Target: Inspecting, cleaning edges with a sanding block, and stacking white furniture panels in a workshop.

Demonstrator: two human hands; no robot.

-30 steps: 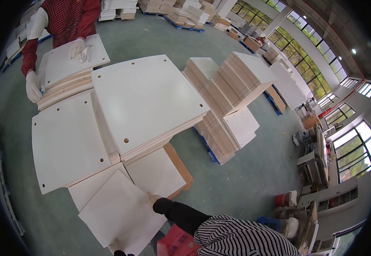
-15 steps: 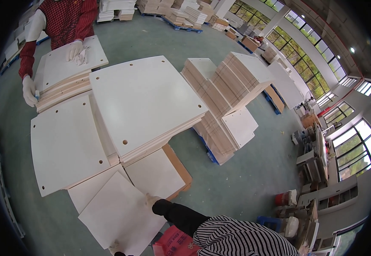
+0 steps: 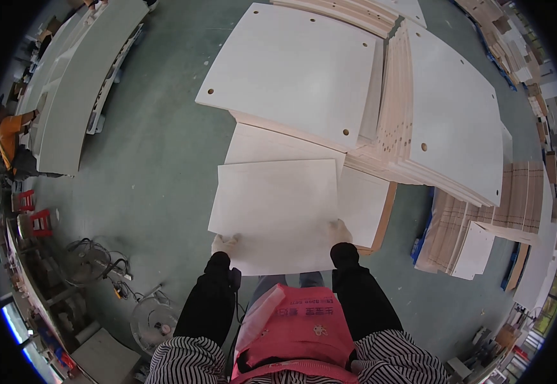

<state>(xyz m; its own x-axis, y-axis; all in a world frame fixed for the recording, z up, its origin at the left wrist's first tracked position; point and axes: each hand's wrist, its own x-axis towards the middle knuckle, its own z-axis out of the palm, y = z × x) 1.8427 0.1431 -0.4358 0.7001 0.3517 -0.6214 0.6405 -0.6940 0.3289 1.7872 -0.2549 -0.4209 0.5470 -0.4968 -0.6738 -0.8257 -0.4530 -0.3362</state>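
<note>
A plain white board [image 3: 280, 205] lies level in front of me, overlapping the white sheet [image 3: 278, 146] behind it. My left hand [image 3: 226, 244], in a pale glove, is closed on the board's left edge near its front corner. On the opposite edge, my right hand [image 3: 339, 232], gloved too, is closed with the fingers partly hidden. Beyond the board rises a stack topped by a white panel [image 3: 291, 73] with round holes near its corners. To its right stands a taller stack of holed panels [image 3: 451, 109].
Cardboard [image 3: 379, 221] sticks out under the sheets at right. Stacked boards [image 3: 470, 230] stand on a blue pallet farther right. Floor fans [image 3: 153, 323] with cables are at lower left. At far left a person in orange [image 3: 11, 137] works beside a long pale table [image 3: 77, 96].
My view has swung left, so the stacks appear farther right. The board now sits squarely before me rather than slanted, still between both hands. The person in red sleeves has left the view.
</note>
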